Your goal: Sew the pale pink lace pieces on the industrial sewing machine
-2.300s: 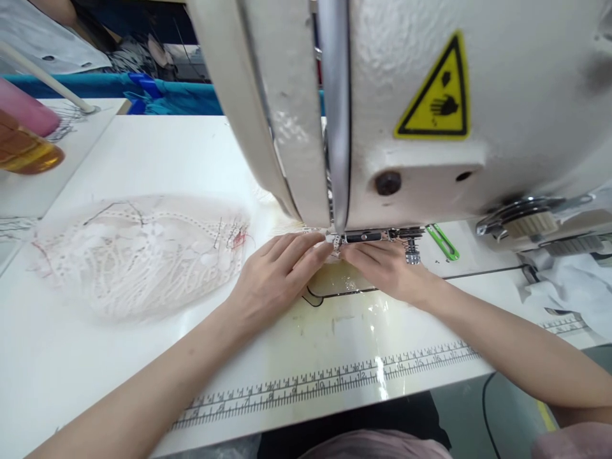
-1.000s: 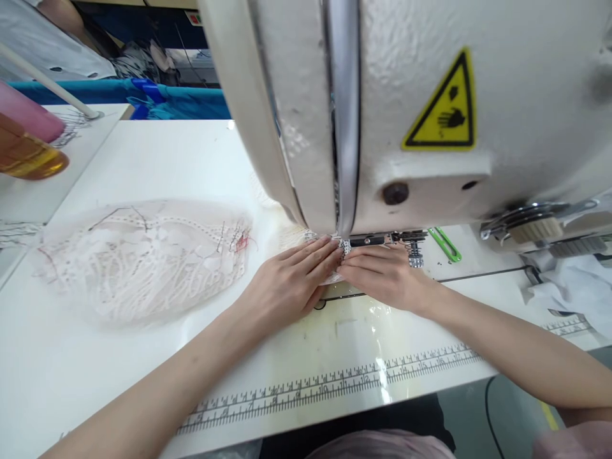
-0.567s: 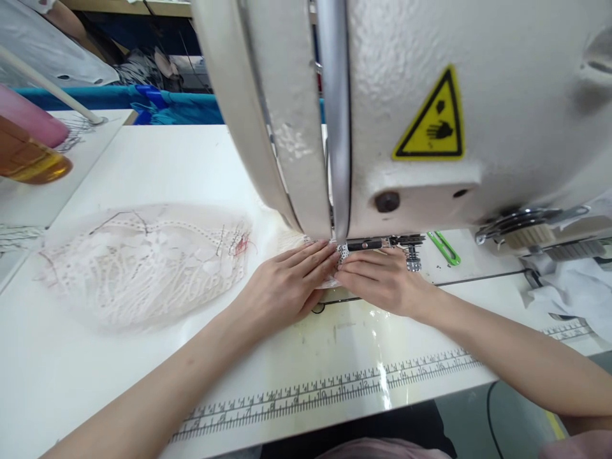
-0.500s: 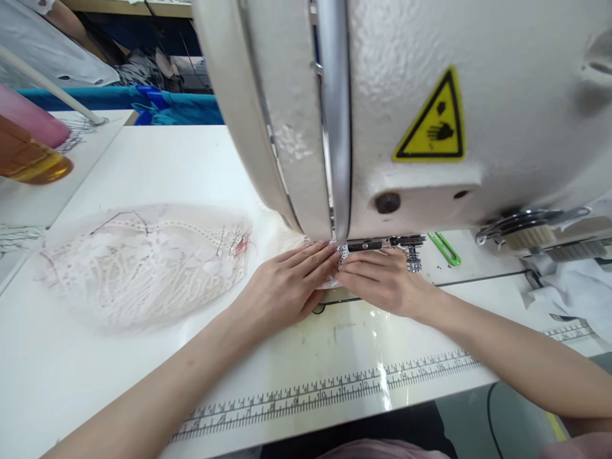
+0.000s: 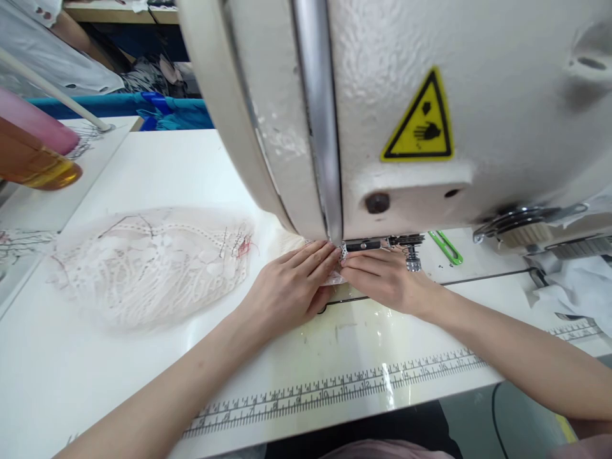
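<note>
A big white sewing machine [image 5: 406, 95] fills the top of the view. Under its head, at the presser foot [image 5: 368, 243], lies a small piece of white lace fabric [image 5: 336, 275]. My left hand [image 5: 287, 290] lies flat on that piece, fingers stretched toward the foot. From the right, my right hand [image 5: 382, 277] presses its fingers, held together and extended, on the same fabric, fingertips almost meeting the left ones. Most of the fabric is hidden under both hands and the machine head.
A pile of white lace pieces [image 5: 148, 264] with dark and red threads lies to the left on the white table [image 5: 143, 166]. A printed ruler [image 5: 335, 389] runs along the front edge. Green clippers [image 5: 444, 247] lie behind the foot. An amber and pink bottle [image 5: 33, 156] is far left.
Both hands stay at the presser foot, fingertips close together; they have crept slightly nearer the front with the fabric. The view has shifted a little.
</note>
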### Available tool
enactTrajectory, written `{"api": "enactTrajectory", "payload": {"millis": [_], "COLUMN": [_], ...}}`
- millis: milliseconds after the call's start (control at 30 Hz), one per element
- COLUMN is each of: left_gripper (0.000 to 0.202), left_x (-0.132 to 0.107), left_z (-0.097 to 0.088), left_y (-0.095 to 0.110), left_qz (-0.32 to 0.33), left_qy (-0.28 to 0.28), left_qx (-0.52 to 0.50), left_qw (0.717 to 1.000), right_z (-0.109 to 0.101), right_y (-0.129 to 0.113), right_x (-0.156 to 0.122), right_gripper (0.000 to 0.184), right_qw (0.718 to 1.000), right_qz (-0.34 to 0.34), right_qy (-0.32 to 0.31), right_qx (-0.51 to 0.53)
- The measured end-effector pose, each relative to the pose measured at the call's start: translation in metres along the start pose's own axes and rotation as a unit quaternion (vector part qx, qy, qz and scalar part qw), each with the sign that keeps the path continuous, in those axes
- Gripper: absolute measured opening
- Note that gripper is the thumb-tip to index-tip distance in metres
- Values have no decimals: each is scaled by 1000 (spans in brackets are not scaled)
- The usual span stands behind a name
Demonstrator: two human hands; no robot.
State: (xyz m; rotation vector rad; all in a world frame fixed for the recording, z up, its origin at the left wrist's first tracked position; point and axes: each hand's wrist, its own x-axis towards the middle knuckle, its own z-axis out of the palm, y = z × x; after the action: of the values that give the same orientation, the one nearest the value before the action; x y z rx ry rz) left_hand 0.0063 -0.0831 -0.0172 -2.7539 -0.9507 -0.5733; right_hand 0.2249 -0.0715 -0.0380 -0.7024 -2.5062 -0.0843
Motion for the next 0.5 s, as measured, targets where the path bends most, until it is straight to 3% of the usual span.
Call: {"api": "enactTrajectory", "payload": {"millis": [333,500], "left_gripper": [37,36], "left_x": [1,1], "left_z": [1,1], "left_y": [6,8], "left_qz": [-33,-43], "left_qy": [-17,-13], "left_qx": [18,29], "left_qw": [999,999], "right_z": [4,-7], "right_y": [5,1], "right_x": [-2,1], "right_gripper": [25,20], "right_qw": [1000,999], "right_qz": [12,35], "right_qy": [3,5], "right_qx": [17,-31]}}
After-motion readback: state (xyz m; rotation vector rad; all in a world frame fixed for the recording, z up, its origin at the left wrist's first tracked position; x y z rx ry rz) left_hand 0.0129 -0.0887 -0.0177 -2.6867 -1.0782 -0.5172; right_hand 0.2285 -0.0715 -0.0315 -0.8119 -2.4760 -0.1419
